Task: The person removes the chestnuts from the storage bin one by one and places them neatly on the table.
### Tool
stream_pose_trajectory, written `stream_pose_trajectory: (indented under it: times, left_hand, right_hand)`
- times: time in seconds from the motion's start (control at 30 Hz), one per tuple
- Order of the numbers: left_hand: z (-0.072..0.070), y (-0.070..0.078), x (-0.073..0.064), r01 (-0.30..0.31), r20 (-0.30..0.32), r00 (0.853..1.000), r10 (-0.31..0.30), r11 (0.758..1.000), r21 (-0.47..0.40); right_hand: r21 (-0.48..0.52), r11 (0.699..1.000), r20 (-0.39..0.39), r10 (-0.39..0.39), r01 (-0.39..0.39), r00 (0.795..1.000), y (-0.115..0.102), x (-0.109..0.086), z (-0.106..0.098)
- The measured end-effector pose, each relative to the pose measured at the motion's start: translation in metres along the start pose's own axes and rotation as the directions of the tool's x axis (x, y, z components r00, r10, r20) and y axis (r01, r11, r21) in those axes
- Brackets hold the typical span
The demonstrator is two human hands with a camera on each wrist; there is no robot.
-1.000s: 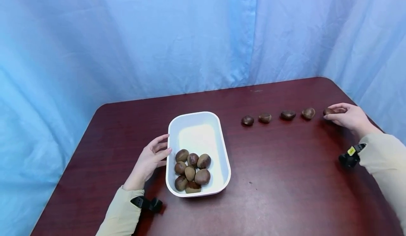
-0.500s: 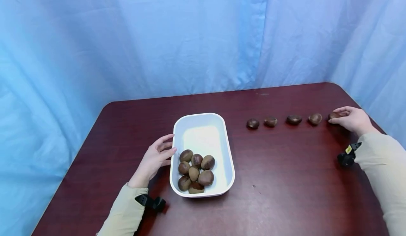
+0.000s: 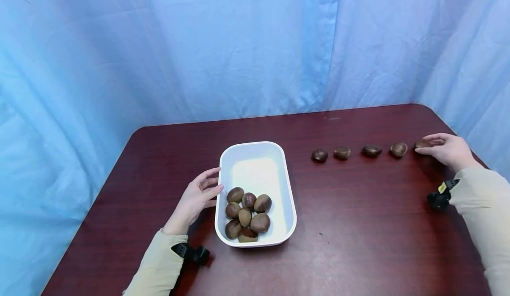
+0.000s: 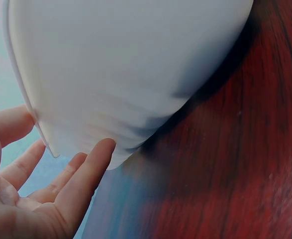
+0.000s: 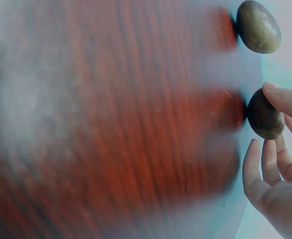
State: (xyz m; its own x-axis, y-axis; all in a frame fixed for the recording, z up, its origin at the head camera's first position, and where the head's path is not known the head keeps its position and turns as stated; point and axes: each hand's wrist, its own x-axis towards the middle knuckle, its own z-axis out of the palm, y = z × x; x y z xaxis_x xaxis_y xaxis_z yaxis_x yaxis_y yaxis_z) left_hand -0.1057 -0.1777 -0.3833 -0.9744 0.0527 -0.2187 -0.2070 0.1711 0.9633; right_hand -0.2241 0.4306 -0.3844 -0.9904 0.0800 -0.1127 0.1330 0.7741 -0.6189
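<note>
My right hand (image 3: 450,149) pinches a brown chestnut (image 3: 422,144) at the right end of a row on the table. In the right wrist view, the thumb presses one side of that chestnut (image 5: 265,115) and fingertips touch the other; it appears to rest on the tabletop. Beside it lies another chestnut (image 3: 398,150). My left hand (image 3: 195,199) rests against the left side of a white rectangular tub (image 3: 289,190), thumb at the rim and fairly straight fingers along the outer wall. Several chestnuts (image 3: 260,223) lie in the tub's near half.
Further left in the row lie a chestnut (image 3: 371,150) and two others. The dark red wooden table (image 3: 358,229) has rounded far corners. A light blue curtain (image 3: 239,48) hangs behind it and along both sides. Each wrist wears a black camera strap.
The head view has shifted slightly, so everything sits a bit further right and lower. My right hand stays at the end chestnut, and the left hand stays at the tub.
</note>
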Motion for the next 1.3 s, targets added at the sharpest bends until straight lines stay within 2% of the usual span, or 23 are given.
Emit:
stream_pose_trajectory:
  times: [0.1,0.27,0.4,0.5,0.83,0.97,1.1,1.3]
  left_hand:
    - [0.000,0.000,0.000,-0.001,0.000,1.000,0.001,1.000,0.003]
    - [-0.001,0.000,-0.001,-0.008,-0.004,1.000,0.008,1.000,0.009]
    - [-0.002,0.001,0.000,-0.015,-0.006,1.000,0.015,1.000,0.010]
    - [-0.002,0.000,0.000,-0.012,-0.005,1.000,0.012,1.000,0.005]
    - [0.000,-0.002,0.001,-0.007,-0.007,1.000,0.007,1.000,0.010]
    - [0.001,-0.003,0.002,-0.006,-0.007,1.000,0.006,1.000,0.013]
    - [0.001,-0.003,0.004,-0.006,-0.009,1.000,0.006,1.000,0.010]
    - [0.001,-0.003,0.005,-0.001,-0.009,1.000,0.001,1.000,0.003]
  right_hand:
    - [-0.016,1.000,-0.030,0.024,-0.024,0.999,-0.002,0.000,-0.004]
    - [0.024,0.998,-0.107,0.062,-0.060,0.992,-0.018,-0.004,-0.005]
    - [0.065,0.997,-0.110,-0.024,0.032,0.994,-0.037,-0.007,-0.007]
    - [0.108,0.990,-0.077,-0.086,0.094,0.993,-0.055,-0.010,-0.002]
    - [0.210,0.953,0.013,-0.225,0.217,0.974,-0.125,-0.023,0.045]
    - [0.256,0.925,0.062,-0.304,0.279,0.951,-0.155,-0.029,0.064]
    - [0.345,0.875,0.112,-0.397,0.339,0.911,-0.190,-0.034,0.085]
    - [0.450,0.812,0.172,-0.487,0.371,0.857,-0.246,-0.045,0.116]
